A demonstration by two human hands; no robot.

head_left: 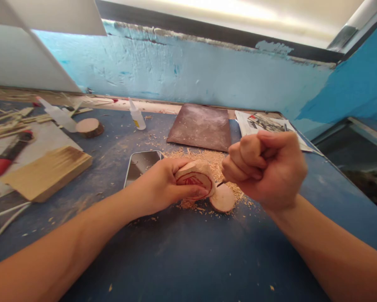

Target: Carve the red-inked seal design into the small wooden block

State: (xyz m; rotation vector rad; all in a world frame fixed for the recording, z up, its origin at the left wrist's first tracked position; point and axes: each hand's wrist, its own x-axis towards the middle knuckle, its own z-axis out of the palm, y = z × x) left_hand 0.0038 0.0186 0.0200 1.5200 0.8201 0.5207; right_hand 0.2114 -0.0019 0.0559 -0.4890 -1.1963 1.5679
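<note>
My left hand (172, 180) is closed around a round wood slice (191, 179), thumb across its face. Red lines are drawn on that face, with a red ring near the rim. My right hand (265, 167) is a fist round a carving tool, whose thin dark tip (220, 183) pokes out beside the held slice; its handle is hidden by the fingers. I cannot tell whether the tip touches the wood. A second, pale wood slice (223, 199) lies flat on the table just below, among wood shavings (204, 156).
Behind the hands lies a brown board (201, 126). A phone (141, 163) rests by my left wrist. Further left are a wood block (48, 172), a red-and-black cutter (10, 153), glue bottles (137, 115) and another wood slice (89, 127). Papers (245, 121) lie at back right.
</note>
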